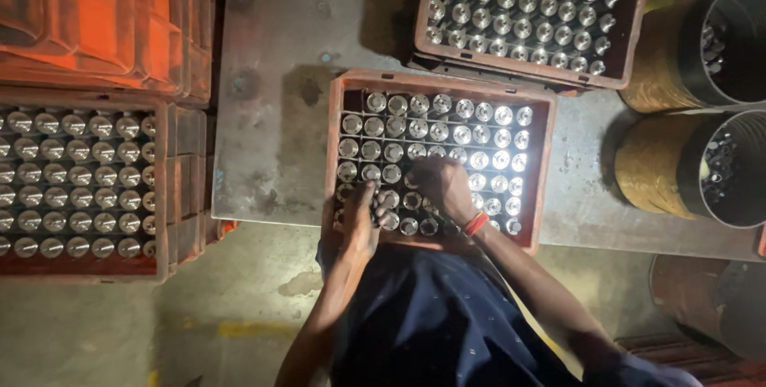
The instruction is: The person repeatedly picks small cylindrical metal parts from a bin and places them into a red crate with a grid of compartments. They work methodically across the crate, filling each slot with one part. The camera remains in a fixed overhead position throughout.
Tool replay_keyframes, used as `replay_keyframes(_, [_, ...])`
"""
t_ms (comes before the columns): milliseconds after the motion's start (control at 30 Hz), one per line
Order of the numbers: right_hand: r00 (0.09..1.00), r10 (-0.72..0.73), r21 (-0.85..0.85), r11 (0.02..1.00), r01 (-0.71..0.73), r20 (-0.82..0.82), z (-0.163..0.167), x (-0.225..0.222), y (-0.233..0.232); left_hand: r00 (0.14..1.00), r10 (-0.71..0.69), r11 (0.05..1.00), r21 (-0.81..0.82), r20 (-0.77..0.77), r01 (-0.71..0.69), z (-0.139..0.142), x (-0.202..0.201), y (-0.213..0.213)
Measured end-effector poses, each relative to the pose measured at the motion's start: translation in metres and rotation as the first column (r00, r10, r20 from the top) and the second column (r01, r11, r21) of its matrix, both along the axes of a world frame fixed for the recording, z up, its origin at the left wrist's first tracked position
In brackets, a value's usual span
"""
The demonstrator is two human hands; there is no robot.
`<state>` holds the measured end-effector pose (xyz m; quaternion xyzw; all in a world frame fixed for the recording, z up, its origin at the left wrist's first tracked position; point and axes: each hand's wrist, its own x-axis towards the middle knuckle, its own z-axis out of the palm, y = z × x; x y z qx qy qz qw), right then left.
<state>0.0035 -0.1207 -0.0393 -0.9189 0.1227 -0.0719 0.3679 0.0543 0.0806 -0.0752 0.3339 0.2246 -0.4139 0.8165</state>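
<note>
A grey metal counter [271,100] fills the middle of the view, scuffed and stained, with a concrete floor [159,315] nearer the person. On the left stand stacked orange crates [96,20], and below them a crate [163,187] packed with rows of shiny metal cylinders standing on end. On the right, two dark drums [702,163] wrapped in yellowish sheet hold loose metal parts; the rim of a third shows at the near right corner. At the far side of the counter sits a brown crate [630,36] full of the same cylinders. Just near of it, at the counter's near edge, is the tray [335,140], a red-brown divided crate with one cylinder [441,104] upright in each cell, brightly lit on its right half. Both hands work over the tray's near rows. The left hand [359,215] is at the near left corner, its grip curled over the cylinders there; whether it holds one cannot be told. The right hand [443,183], with a red band [476,223] at the wrist, lies just right of it, fingers bent down onto the cylinders in the near middle rows, covering them; its grip is likewise unclear. The hands are close together, almost touching.
</note>
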Motion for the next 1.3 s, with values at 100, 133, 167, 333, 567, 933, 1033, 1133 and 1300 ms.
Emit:
replay_keyframes(100, [0.990,-0.080,0.210,0.972,0.103,-0.116,0.001,-0.007,0.004,0.985,-0.077,0.993,0.096,0.155,0.063,0.009,0.000,-0.011])
replay_keyframes(133, [0.980,-0.116,0.325,0.932,0.163,-0.161,0.002,-0.010,0.008,0.970,-0.111,0.986,0.149,0.216,0.080,0.014,-0.003,-0.016])
replay_keyframes(167, [0.967,-0.141,0.435,0.873,0.222,-0.211,0.003,-0.014,0.012,0.955,-0.171,0.964,0.243,0.241,0.111,0.019,-0.005,-0.020])
replay_keyframes(333, [0.942,-0.167,0.742,0.582,0.333,-0.292,0.010,-0.016,0.020,0.963,-0.226,0.851,0.511,0.144,0.123,0.028,-0.004,-0.035])
replay_keyframes(567, [0.972,0.014,-0.184,0.983,0.030,0.234,0.001,0.018,-0.025,0.999,0.008,0.999,0.049,0.045,-0.011,0.006,0.006,-0.001])
replay_keyframes(933, [0.988,0.048,0.565,0.824,0.044,-0.148,-0.001,0.005,-0.005,0.930,-0.263,0.958,0.184,0.257,0.220,0.049,0.018,-0.030])
replay_keyframes(1033, [0.973,-0.048,0.693,0.694,0.195,-0.225,0.003,0.001,-0.001,0.942,-0.268,0.935,0.289,0.201,0.204,0.047,0.015,-0.040])
replay_keyframes(1133, [0.909,-0.269,0.583,0.701,0.411,-0.318,0.004,0.015,-0.016,0.992,0.015,0.999,0.031,-0.127,-0.011,0.030,0.018,-0.037])
replay_keyframes(1300, [0.985,-0.172,0.107,0.979,0.171,0.003,0.007,0.051,-0.041,0.948,0.031,0.968,-0.227,-0.317,-0.108,0.003,0.016,-0.022])
